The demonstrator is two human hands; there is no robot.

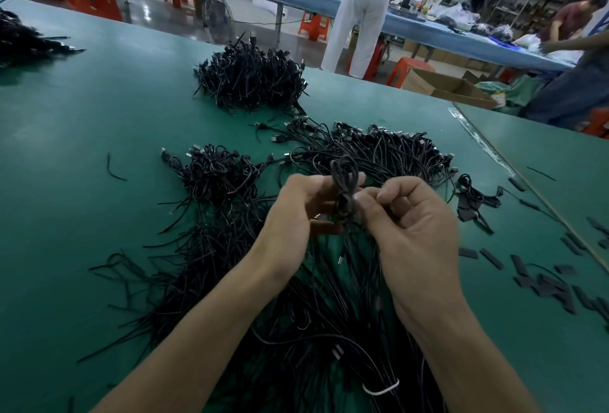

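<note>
Above the green table (82, 122) I hold a small coiled black cable (344, 178) between both hands. My left hand (293, 218) grips the coil's lower part from the left. My right hand (408, 215) pinches the coil's middle from the right with thumb and curled fingers. The coil's loops stick up above my fingers and its tail hangs down. Below my hands lies a spread of loose straight black cables (313, 313), some bound by a white tie (382, 388).
Heaps of bundled black cables lie ahead: one at the far centre (250, 76), one at mid left (214, 172), one with plugs at mid right (395, 152). Flat black strips (543, 284) are scattered at the right. People stand beyond the table's far edge.
</note>
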